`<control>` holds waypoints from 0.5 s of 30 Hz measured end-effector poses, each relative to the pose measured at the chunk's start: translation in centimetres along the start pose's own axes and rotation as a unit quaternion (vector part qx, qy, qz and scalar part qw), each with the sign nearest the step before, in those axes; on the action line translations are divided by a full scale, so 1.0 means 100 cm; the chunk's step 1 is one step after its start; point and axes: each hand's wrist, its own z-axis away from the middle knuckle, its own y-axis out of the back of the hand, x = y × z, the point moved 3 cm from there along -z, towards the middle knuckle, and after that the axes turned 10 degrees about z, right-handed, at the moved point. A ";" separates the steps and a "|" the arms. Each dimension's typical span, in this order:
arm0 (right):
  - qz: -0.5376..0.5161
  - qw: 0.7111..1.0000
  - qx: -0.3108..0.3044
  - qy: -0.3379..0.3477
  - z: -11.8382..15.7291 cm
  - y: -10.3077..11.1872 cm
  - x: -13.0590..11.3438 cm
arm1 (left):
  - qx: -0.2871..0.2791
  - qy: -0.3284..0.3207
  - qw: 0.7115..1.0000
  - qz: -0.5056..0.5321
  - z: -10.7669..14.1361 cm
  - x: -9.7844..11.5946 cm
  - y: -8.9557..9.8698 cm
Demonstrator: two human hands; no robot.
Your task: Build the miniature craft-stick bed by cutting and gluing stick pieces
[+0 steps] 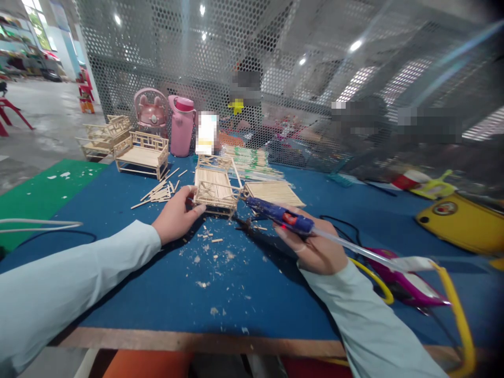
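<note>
My left hand point(178, 214) grips the near left corner of a miniature wooden bench point(213, 181), its thumb along the front edge. The little bench has a slatted seat and thin stick rails, and it rests on the table. My right hand point(321, 251) is closed around a blue hot glue gun point(271, 211). A long clear glue stick point(358, 247) sticks out of the gun's back end. The nozzle points at the bench's right side; whether it touches cannot be made out. Just right of the bench lies a flat slatted panel point(275, 193).
Loose short sticks point(159, 193) lie left of the bench. Finished mini benches point(142, 155), a pink thermos point(182, 128) and bundled sticks point(252, 163) stand behind. Right are a purple-and-white tool point(409, 283) and a yellow case point(464, 220). A perforated metal screen point(157, 47) closes the back.
</note>
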 end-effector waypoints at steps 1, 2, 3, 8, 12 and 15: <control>0.003 1.000 0.000 0.004 -0.001 0.002 -0.001 | 0.000 0.001 1.000 -0.001 0.000 0.000 0.000; 0.005 1.000 0.000 0.003 -0.001 0.004 -0.001 | 0.000 0.000 1.000 -0.001 0.000 0.000 0.000; 0.005 1.000 0.001 -0.002 -0.001 0.006 -0.002 | 0.000 0.000 1.000 -0.001 0.000 0.000 0.000; -0.005 0.999 0.010 -0.032 -0.001 0.012 -0.003 | -0.003 -0.006 1.000 0.002 -0.001 -0.002 0.000; -0.010 1.000 0.000 -0.016 -0.001 0.006 -0.004 | -0.003 -0.001 1.000 0.005 -0.001 -0.003 0.000; -0.008 1.000 0.005 -0.005 -0.001 0.002 -0.001 | -0.001 0.001 1.000 0.004 -0.001 -0.002 0.000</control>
